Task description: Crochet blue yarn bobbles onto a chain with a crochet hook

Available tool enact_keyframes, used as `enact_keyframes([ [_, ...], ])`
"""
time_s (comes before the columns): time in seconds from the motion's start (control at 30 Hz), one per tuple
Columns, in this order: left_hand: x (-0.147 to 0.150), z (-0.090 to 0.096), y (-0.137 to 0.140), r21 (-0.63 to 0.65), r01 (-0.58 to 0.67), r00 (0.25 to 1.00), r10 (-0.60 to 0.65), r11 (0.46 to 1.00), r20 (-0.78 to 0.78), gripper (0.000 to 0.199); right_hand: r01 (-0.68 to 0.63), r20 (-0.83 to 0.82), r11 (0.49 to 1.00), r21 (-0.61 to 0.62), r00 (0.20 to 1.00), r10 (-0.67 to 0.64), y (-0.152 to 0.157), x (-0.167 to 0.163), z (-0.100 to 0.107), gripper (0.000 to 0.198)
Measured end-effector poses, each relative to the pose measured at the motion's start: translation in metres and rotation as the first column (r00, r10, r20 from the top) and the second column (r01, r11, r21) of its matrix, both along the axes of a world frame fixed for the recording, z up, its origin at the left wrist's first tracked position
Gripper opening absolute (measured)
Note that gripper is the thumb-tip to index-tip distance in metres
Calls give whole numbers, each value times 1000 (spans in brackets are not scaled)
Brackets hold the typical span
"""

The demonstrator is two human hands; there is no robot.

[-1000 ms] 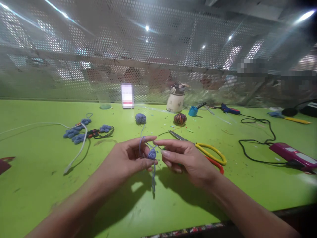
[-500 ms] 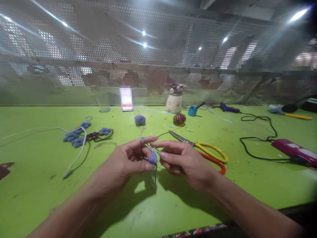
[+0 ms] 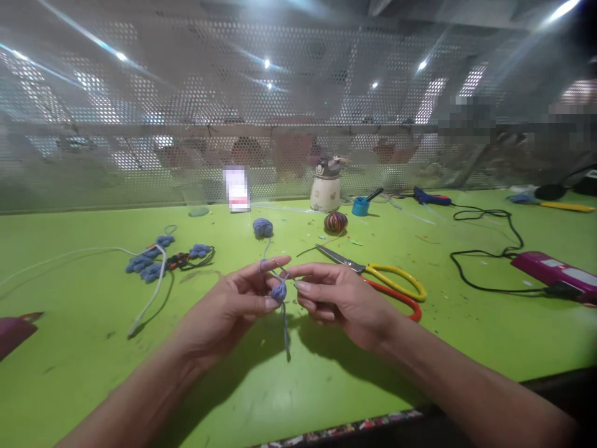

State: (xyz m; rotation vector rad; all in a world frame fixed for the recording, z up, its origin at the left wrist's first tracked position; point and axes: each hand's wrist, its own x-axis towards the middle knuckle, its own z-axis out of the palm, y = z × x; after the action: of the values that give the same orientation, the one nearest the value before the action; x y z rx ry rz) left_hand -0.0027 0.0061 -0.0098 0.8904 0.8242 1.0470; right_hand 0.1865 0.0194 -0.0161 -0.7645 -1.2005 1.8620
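1. My left hand (image 3: 240,297) is pinching the blue crochet piece (image 3: 278,293) above the bench (image 3: 308,389); loosening could be distorting stitches.
2. My right hand (image 3: 333,295) is gripping a thin hook (image 3: 285,271); overtilting could be shedding yarn (image 3: 266,249).

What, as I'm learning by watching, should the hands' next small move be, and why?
Perhaps the right hand should catch the yarn strand with its thin tool: the left hand pinches the small yarn piece, the strand runs from the blue ball to that hand, and the tool sits close by, though its tip is too fine to make out.
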Motion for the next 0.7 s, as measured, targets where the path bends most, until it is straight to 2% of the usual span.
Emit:
enact_keyframes([
  [0.27, -1, -4, 2, -59, 28, 998, -24, 998, 53, 55, -19, 9, 1000, -16, 1000, 19, 3, 1, -2, 25],
  [0.7, 3, -2, -1, -109, -15, 992, 28, 994, 122, 59, 35, -8, 998, -48, 999, -35, 6, -1, -4, 29],
])
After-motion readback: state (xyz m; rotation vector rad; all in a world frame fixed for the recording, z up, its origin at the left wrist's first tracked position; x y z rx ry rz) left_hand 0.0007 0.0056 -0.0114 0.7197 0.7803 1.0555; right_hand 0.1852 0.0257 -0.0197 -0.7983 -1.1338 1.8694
